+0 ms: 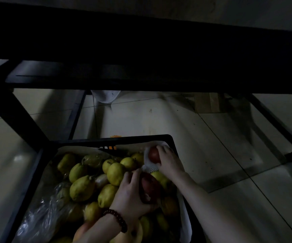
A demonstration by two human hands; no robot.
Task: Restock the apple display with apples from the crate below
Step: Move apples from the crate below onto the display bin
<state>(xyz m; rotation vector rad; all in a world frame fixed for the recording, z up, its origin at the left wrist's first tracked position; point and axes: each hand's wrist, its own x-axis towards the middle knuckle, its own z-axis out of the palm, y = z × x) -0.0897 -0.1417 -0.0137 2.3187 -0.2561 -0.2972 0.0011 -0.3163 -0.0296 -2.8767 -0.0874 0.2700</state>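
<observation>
While both your hands grip red apples in the crate (174,142) (left hand (133,195) on the near apple (150,188), right hand (169,160) on the netted apple (153,155)), lift them to the display next.

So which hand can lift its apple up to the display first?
Probably the left hand: it already wraps a bare red apple. The right hand grips an apple partly in foam netting.

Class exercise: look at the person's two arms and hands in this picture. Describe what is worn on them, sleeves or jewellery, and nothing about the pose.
Both forearms are bare, with no sleeves showing in view. The left hand has a bracelet of dark reddish-brown round beads around its wrist. The right hand wears nothing visible: no ring, watch or glove. The dim light hides any finer detail.
</observation>
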